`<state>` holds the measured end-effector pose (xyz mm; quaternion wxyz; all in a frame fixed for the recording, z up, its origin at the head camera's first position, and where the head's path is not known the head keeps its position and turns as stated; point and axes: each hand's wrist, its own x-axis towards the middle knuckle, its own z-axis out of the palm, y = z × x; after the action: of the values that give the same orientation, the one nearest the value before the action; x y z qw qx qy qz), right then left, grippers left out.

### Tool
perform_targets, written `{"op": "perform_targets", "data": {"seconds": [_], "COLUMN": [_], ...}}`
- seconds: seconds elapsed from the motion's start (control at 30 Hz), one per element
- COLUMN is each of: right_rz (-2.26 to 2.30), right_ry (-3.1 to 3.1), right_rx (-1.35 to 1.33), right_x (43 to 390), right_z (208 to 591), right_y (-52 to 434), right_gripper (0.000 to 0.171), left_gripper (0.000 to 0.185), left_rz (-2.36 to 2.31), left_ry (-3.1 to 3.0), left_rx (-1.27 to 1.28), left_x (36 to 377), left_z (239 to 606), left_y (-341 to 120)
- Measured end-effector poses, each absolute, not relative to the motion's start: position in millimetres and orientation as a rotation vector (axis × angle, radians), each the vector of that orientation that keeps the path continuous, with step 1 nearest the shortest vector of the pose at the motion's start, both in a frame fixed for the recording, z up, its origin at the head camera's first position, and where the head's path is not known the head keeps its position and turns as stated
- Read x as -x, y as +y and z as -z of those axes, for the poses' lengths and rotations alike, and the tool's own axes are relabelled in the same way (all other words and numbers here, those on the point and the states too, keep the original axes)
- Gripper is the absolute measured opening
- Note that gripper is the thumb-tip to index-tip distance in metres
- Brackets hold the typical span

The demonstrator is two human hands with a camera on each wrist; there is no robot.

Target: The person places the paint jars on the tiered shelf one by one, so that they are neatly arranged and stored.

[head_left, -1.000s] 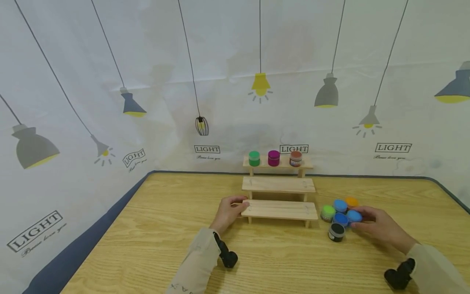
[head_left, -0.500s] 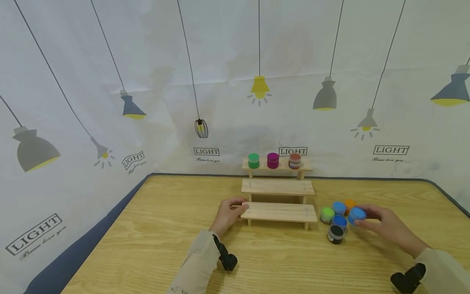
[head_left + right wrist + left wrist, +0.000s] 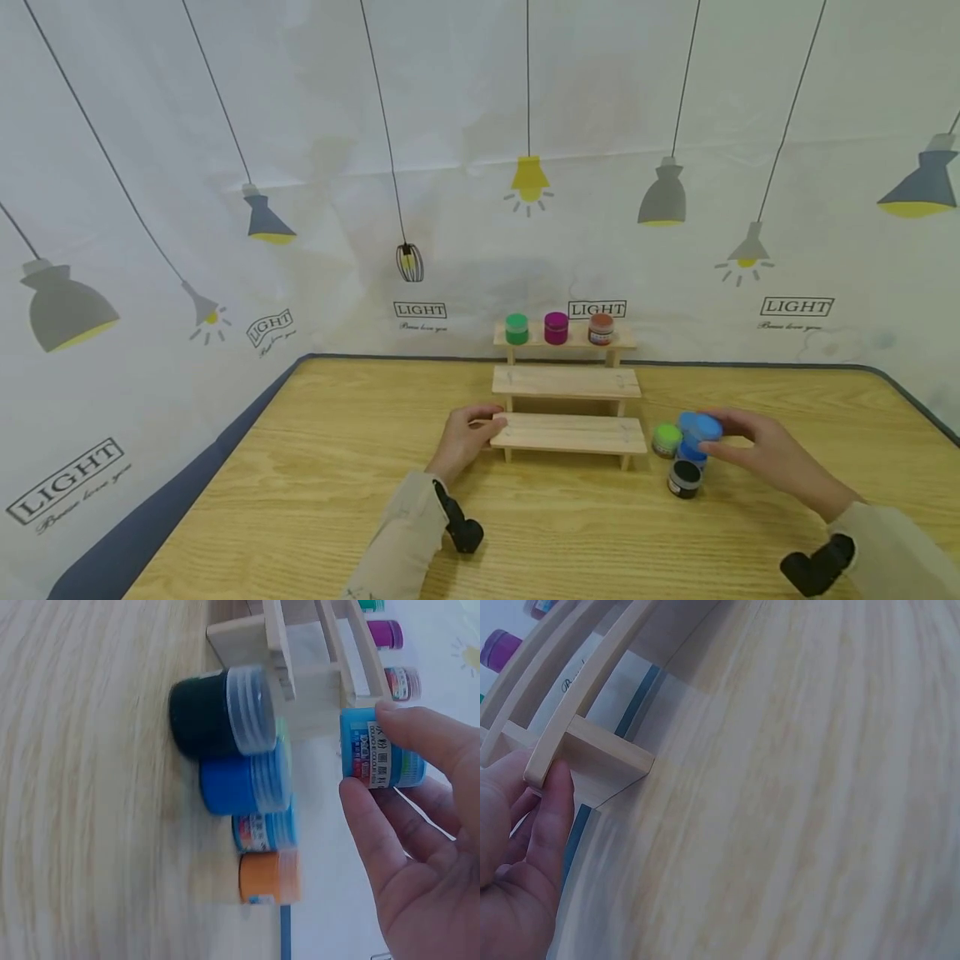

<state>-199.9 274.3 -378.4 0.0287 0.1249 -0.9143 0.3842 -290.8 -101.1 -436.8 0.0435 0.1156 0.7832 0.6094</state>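
My right hand pinches a light blue paint jar between thumb and fingers, held up over the other jars. My left hand grips the left end of the lowest step of a three-step wooden rack, thumb on top. Beneath and around the held jar stand a light green jar, a dark blue jar, a black jar, a second light blue jar and an orange jar. In the head view the orange jar is hidden behind the held jar and hand.
On the rack's top step sit a green jar, a purple jar and a brown jar. The rack stands on a wood-grain table, close to a white backdrop printed with lamps.
My right hand has lifted the light blue jar off the table from the group's right side and moved it left over the other jars. The left hand stays on the rack.
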Motion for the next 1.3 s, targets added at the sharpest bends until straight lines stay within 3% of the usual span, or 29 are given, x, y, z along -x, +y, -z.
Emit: {"op": "perform_targets", "data": {"seconds": [0.7, 1.1, 1.3], "right_rz": [-1.282, -1.423, -1.429], "right_ry": [-2.662, -2.661, -2.669], "right_rx": [-0.716, -0.681, -0.698], "right_x": [226, 252, 266], "right_z": [359, 358, 356], "right_y": [197, 153, 131], "right_gripper": [0.047, 0.050, 0.050], "left_gripper": [0.027, 0.027, 0.028], "left_rz": [-1.868, -1.884, -1.886], "left_ry": [2.394, 2.368, 2.376], "left_rx": [-0.338, -0.363, -0.361], "left_x": [290, 273, 284], "left_z": [439, 414, 427], "left_y": [-101, -102, -101]}}
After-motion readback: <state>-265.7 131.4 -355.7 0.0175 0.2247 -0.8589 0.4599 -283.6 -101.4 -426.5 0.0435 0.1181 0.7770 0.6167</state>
